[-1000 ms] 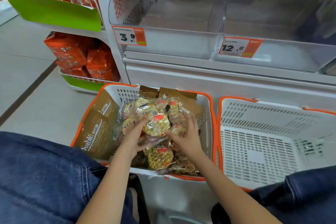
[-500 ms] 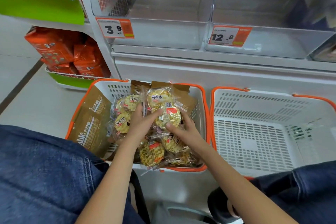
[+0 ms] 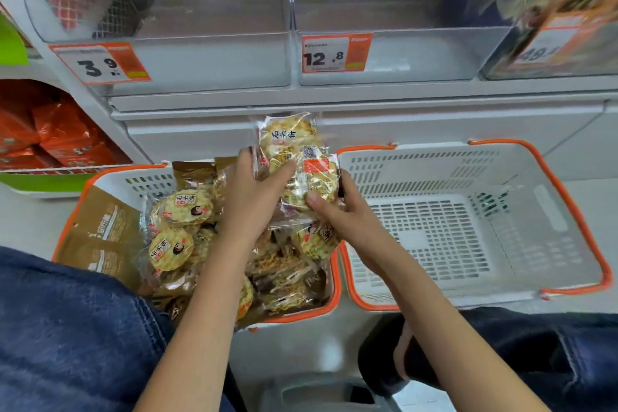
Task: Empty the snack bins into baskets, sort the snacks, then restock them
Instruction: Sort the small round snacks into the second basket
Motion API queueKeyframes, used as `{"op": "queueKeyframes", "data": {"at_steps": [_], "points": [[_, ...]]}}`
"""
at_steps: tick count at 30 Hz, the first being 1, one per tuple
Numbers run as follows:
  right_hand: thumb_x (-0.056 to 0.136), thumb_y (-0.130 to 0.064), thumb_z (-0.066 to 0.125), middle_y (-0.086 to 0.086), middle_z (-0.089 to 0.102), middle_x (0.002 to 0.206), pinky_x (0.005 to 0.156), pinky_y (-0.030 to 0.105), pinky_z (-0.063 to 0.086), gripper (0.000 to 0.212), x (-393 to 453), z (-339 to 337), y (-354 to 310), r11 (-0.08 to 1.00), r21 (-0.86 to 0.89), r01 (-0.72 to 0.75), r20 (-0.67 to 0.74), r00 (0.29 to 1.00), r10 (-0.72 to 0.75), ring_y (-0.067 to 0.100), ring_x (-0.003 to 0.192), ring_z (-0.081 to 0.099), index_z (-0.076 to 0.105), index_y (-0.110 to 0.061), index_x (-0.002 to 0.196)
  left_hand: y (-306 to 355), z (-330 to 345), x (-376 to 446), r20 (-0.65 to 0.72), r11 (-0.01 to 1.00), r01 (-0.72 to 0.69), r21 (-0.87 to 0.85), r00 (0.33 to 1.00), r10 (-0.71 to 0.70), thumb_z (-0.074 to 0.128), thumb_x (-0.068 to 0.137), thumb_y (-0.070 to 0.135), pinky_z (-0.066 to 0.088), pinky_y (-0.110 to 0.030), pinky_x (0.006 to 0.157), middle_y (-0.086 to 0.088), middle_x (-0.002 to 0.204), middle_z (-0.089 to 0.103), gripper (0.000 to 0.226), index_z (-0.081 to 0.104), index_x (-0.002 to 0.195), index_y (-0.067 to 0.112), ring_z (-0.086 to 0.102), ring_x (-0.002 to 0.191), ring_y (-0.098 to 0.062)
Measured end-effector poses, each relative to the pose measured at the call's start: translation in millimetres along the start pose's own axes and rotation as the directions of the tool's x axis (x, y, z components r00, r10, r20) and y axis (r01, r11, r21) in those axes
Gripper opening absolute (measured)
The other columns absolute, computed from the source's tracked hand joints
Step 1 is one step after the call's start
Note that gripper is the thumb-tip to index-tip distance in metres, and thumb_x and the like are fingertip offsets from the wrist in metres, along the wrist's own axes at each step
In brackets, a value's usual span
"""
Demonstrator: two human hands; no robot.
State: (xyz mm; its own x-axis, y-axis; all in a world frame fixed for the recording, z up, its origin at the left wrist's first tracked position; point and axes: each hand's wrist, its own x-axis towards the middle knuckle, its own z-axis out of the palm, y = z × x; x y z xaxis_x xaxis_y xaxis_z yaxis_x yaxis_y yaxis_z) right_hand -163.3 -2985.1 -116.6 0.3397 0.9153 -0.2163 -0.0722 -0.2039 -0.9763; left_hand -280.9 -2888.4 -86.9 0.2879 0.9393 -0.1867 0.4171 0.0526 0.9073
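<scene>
A white basket with an orange rim (image 3: 110, 177) on the left holds several round yellow cracker packs (image 3: 182, 211) and brown pouches (image 3: 100, 227). My left hand (image 3: 254, 197) and my right hand (image 3: 337, 214) together grip a small stack of clear-wrapped cracker packs (image 3: 294, 157), lifted above the basket's right rim. A second white basket (image 3: 541, 184) stands to the right with nothing in it. Two clear bins (image 3: 214, 57) on the shelf above carry price tags 3.9 (image 3: 100, 63) and 12.8 (image 3: 334, 53).
Orange snack bags (image 3: 57, 140) fill a low shelf at the left. A third bin (image 3: 561, 27) at the top right holds packaged snacks. My knees in blue jeans (image 3: 67, 328) flank the baskets, and a dark shoe (image 3: 401, 354) shows below.
Both hands closed on a stack of cracker packs in the left basket and raised it up and to the right. The camera view shifted right.
</scene>
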Motion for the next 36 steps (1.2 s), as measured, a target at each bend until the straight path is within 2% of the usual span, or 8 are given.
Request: {"op": "queueKeyframes", "data": {"at_steps": [7, 12, 18, 23, 25, 29, 32, 36], "points": [[0.085, -0.036, 0.068, -0.011, 0.065, 0.116, 0.079, 0.029, 0.051, 0.043, -8.6, -102.5, 5.3, 0.995, 0.005, -0.101, -0.173, 0.98, 0.101, 0.011, 0.105, 0.065, 0.049, -0.039, 0.124, 17.2, 107.7, 9.5, 0.263, 0.987, 0.077, -0.142, 0.964, -0.038, 0.066, 0.081, 0.048, 0.045, -0.028, 0.085, 0.025, 0.105, 0.043, 0.055, 0.04, 0.125, 0.029, 0.048, 0.109, -0.008], [0.091, -0.028, 0.061, -0.006, 0.066, 0.112, 0.056, 0.019, 0.049, 0.037, -20.3, -133.3, 72.8, 0.921, 0.117, -0.373, -0.22, 0.894, 0.39, 0.002, 0.082, 0.068, 0.045, -0.034, 0.124, -42.7, 180.3, 15.3, 0.468, 0.914, 0.404, 0.035, 0.802, -0.372, 0.07, 0.067, 0.06, 0.049, -0.044, 0.096, -0.004, 0.131, 0.053, 0.086, 0.037, 0.136, 0.022, 0.058, 0.113, -0.026], [0.089, -0.036, 0.064, 0.0, 0.048, 0.137, 0.076, 0.036, 0.048, 0.062, -16.4, -118.6, 133.9, 0.813, 0.227, -0.536, -0.275, 0.766, 0.581, 0.018, 0.104, 0.058, 0.029, -0.034, 0.14, -83.5, 201.9, 11.0, 0.514, 0.866, 0.377, 0.33, 0.697, -0.499, 0.059, 0.088, 0.041, 0.034, -0.042, 0.109, -0.009, 0.154, 0.024, 0.083, 0.007, 0.15, 0.028, 0.033, 0.136, -0.031], [0.095, -0.033, 0.052, 0.001, 0.01, 0.16, 0.113, 0.047, 0.025, 0.065, 9.8, -108.6, 133.1, 0.898, -0.054, -0.436, -0.421, 0.826, 0.375, 0.025, 0.146, 0.013, 0.018, -0.032, 0.15, -79.5, 180.8, -8.4, 0.485, 0.935, -0.128, 0.33, 0.873, -0.052, 0.05, 0.094, 0.012, 0.028, -0.017, 0.096, -0.002, 0.152, 0.024, 0.065, 0.019, 0.149, 0.023, 0.028, 0.139, -0.019], [0.099, -0.037, 0.044, -0.003, 0.014, 0.159, 0.116, 0.04, 0.02, 0.055, 19.9, -86.4, 115.5, 0.948, -0.074, -0.309, -0.365, 0.893, 0.263, 0.018, 0.146, 0.013, 0.022, -0.032, 0.149, -88.7, 159.7, -14.7, 0.346, 0.802, -0.326, 0.5, 0.924, 0.161, 0.054, 0.091, 0.012, 0.019, -0.037, 0.118, -0.004, 0.155, 0.018, 0.067, 0.021, 0.148, 0.022, 0.013, 0.145, -0.022], [0.101, -0.03, 0.04, -0.007, 0.021, 0.156, 0.118, 0.037, 0.018, 0.056, 29.1, -25.0, 99.5, 0.967, -0.026, -0.254, -0.102, 0.963, 0.25, 0.013, 0.143, 0.022, 0.016, -0.031, 0.151, -117.5, 136.4, -5.8, 0.213, 0.796, -0.067, 0.601, 0.974, -0.079, 0.054, 0.09, 0.032, 0.018, -0.04, 0.116, -0.013, 0.155, 0.018, 0.078, 0.007, 0.151, 0.02, 0.017, 0.143, -0.031], [0.098, -0.02, 0.045, -0.005, 0.032, 0.153, 0.116, 0.039, 0.027, 0.063, 27.6, -3.9, 104.9, 0.962, -0.015, -0.272, -0.103, 0.958, 0.269, 0.016, 0.138, 0.035, 0.016, -0.036, 0.151, -125.9, 133.5, -4.4, 0.256, 0.902, -0.022, 0.431, 0.962, -0.099, 0.039, 0.096, 0.029, 0.043, -0.026, 0.088, -0.006, 0.128, 0.057, 0.054, 0.023, 0.148, 0.026, 0.057, 0.113, -0.022], [0.096, -0.021, 0.046, -0.002, 0.041, 0.148, 0.112, 0.042, 0.033, 0.062, 31.8, 5.3, 99.1, 0.951, 0.018, -0.308, -0.15, 0.94, 0.307, 0.02, 0.13, 0.044, 0.019, -0.041, 0.149, -125.9, 125.3, 0.4, 0.207, 0.929, 0.099, 0.356, 0.961, -0.181, 0.031, 0.1, 0.03, 0.048, -0.025, 0.069, -0.003, 0.107, 0.066, 0.04, 0.037, 0.139, 0.029, 0.062, 0.086, -0.016]]}}
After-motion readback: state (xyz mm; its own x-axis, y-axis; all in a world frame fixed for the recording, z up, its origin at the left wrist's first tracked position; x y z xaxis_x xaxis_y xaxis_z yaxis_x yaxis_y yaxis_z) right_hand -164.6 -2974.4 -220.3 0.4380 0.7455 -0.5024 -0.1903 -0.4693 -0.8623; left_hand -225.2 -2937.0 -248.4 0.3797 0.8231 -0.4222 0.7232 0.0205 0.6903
